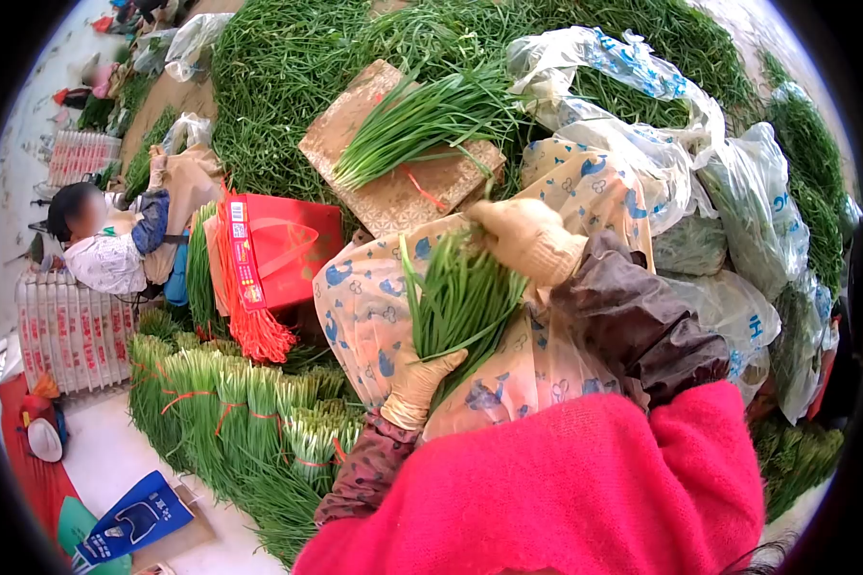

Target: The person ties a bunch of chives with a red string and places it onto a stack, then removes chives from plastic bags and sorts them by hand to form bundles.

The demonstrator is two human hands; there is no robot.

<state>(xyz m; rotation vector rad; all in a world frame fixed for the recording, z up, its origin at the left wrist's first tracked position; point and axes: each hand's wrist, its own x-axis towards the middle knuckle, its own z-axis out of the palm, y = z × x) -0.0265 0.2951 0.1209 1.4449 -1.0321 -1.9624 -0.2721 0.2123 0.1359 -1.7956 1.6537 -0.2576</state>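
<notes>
My left hand, in a pale glove, is closed around the lower part of a bunch of garlic chives held over my lap. At the bunch's upper end, my gloved right hand has its fingers curled in on the chive ends; its fingertips are partly hidden. Beneath both hands spreads a patterned plastic apron. Just beyond lies another sheaf of chives on a worn board, where a red tie also rests.
A red box with red ties hanging from it stands at left. Tied chive bundles line the lower left. Loose chives are heaped behind. Plastic bags crowd the right. Another person sits at far left.
</notes>
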